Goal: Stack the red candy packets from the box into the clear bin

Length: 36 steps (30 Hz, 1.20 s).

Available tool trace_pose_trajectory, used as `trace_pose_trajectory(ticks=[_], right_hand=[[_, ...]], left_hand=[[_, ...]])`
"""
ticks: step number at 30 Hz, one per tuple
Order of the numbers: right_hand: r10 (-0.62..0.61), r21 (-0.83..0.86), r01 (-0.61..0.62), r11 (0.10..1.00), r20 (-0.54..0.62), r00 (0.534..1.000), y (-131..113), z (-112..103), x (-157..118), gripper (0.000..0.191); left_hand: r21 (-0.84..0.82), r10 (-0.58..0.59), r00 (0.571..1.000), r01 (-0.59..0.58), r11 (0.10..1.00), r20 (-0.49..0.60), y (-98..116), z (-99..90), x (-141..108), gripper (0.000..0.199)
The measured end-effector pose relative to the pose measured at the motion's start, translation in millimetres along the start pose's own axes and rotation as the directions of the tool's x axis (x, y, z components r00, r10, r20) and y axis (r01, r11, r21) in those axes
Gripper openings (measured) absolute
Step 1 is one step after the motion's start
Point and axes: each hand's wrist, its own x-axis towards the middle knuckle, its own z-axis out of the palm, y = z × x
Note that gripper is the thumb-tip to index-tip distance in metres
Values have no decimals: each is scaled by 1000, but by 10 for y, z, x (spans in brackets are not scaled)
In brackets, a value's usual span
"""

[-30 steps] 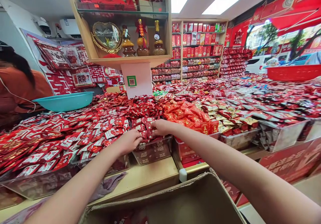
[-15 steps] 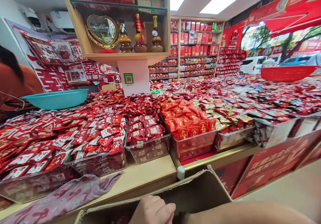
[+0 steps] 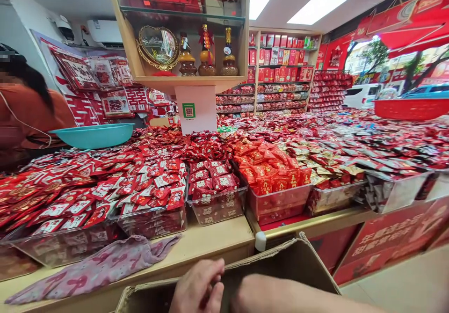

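Note:
A deep brown cardboard box stands in front of me at the bottom of the head view, against the counter. Over its near part is my left hand, loosely curved, with a gap between thumb and fingers and nothing visible in it. My right hand reaches down inside the box from the right, just beside the left; its fingers are hidden and the hand is slightly blurred. What lies in the box is mostly out of sight. Beyond its rim, a clear bin of dark red packets sits on the counter.
A pink patterned cloth lies along the counter edge. Red packets fill several clear bins. A turquoise basin rests on the left, near a person in orange. Overhead hangs a display cabinet; a red basket is far right.
The view has shifted a little, so the scene sits further right. My left hand has gone from closed to loosely opened, and my right hand now shows beside it inside the box.

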Motion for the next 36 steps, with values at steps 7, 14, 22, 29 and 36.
trace_pose_trajectory(ticks=[7,14,22,29,36], right_hand=[[-70,96,112,989,-364,929,105,-346,315,13],[60,188,81,979,-639,767,331,-332,707,31],[50,51,-20,999,-711,702,515,-227,882,30],[80,57,-57,997,-715,695,513,-138,841,31],[98,117,-19,993,-722,685,518,-117,806,30]], left_hand=[[-441,-380,824,551,709,419,38,-186,363,45],[-470,-575,685,727,501,447,20,-140,665,49],[-581,-665,669,701,414,332,-127,60,663,39],[-536,-683,617,756,376,390,-141,63,504,51],[-553,-664,636,740,382,393,-175,90,451,45]])
